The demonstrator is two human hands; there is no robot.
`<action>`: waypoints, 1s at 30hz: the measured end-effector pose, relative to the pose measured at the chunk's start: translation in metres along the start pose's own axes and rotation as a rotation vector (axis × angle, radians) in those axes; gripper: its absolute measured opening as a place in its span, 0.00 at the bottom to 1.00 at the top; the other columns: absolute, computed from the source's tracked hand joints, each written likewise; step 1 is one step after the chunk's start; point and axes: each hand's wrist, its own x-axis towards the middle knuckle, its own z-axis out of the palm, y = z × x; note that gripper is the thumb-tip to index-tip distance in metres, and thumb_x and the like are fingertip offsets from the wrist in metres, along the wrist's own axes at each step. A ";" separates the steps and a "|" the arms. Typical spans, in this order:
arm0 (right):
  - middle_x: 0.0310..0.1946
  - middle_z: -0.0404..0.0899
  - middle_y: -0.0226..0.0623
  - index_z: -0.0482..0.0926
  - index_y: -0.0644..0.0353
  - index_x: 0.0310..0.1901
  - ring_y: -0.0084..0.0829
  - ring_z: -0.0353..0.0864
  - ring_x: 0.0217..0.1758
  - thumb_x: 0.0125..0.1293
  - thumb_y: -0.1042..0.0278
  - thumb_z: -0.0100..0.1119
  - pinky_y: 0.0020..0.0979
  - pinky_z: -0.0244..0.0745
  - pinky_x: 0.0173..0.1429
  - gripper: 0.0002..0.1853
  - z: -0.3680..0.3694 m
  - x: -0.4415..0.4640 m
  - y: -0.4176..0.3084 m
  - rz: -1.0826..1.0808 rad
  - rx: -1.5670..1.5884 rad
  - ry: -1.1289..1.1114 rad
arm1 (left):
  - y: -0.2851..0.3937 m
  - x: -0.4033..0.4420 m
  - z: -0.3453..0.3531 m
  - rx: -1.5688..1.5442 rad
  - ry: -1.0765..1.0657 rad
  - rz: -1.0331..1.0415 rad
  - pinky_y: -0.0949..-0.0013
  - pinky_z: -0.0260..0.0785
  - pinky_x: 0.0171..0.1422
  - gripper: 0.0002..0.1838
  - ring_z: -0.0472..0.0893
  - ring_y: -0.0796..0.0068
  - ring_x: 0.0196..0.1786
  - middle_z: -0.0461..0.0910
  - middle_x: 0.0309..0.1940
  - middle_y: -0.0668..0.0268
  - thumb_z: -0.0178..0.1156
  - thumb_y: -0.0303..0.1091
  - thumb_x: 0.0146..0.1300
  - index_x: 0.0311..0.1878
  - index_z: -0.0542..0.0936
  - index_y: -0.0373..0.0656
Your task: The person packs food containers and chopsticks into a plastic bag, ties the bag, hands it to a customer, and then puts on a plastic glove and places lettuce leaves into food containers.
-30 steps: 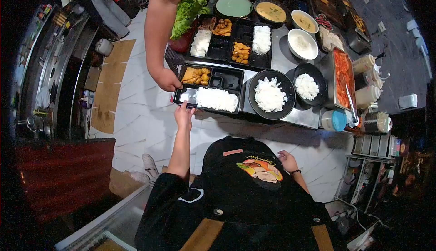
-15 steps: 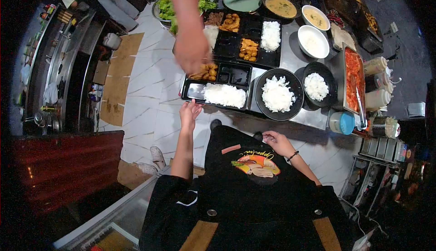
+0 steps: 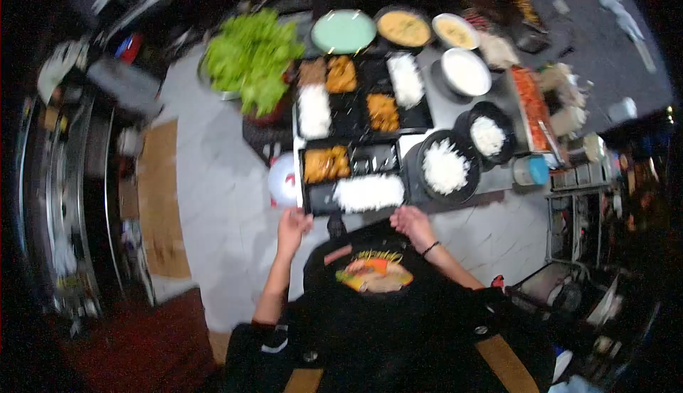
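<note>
A black compartment tray (image 3: 320,201) lies at the table's front edge. It holds white rice (image 3: 368,192) in the long front section and glossy orange-brown pieces (image 3: 327,163) behind, beside small sections. My left hand (image 3: 294,224) is at its front left corner, thumb apart from the fingers; blur hides whether it touches. By the front right corner is my right hand (image 3: 411,222), fingers loosely bent with nothing visible in them. Behind stand more black trays (image 3: 345,119) with rice, orange-brown pieces and brown meat (image 3: 311,73).
Black bowls of rice (image 3: 445,167) stand right of the tray. Leafy lettuce (image 3: 252,59) is at the back left. A green plate (image 3: 343,32), yellow soup bowls (image 3: 403,28) and a white bowl (image 3: 466,71) line the back. A red-filled metal pan (image 3: 530,108) and blue-lidded jar (image 3: 531,170) are at right.
The other person's arm over the trays has gone from view. My right hand has moved from my apron up to the front tray. The camera view has shifted, and a white round object shows left of the tray.
</note>
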 end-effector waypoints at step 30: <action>0.31 0.79 0.31 0.74 0.60 0.37 0.21 0.77 0.32 0.61 0.71 0.51 0.23 0.71 0.37 0.05 -0.024 -0.006 0.027 -0.049 -0.290 -0.026 | 0.007 0.001 -0.033 -0.077 0.002 -0.149 0.75 0.67 0.30 0.12 0.78 0.76 0.28 0.79 0.30 0.62 0.52 0.40 0.65 0.46 0.69 0.44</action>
